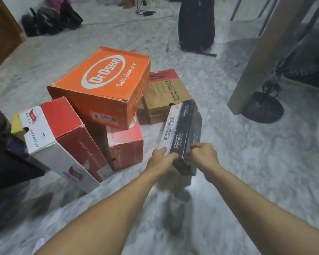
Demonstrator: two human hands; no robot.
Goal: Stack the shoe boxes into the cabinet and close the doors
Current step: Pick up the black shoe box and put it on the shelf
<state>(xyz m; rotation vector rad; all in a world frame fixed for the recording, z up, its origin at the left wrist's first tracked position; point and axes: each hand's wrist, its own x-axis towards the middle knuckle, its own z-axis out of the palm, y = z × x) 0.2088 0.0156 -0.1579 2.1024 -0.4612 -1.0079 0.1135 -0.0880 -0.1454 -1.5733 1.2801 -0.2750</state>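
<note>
Early stage; our left hand [161, 159] and right hand [203, 153] grip the dark Skechers box [182, 129]; orange box [101, 85], others on floor [247, 162]; cabinet unseen.

Dim, cool indoor light; soft shadows fall under the boxes and forearms on the marble floor [228, 162]. Motion blur smears the lower edges; wide-angle bending at the corners.
</note>
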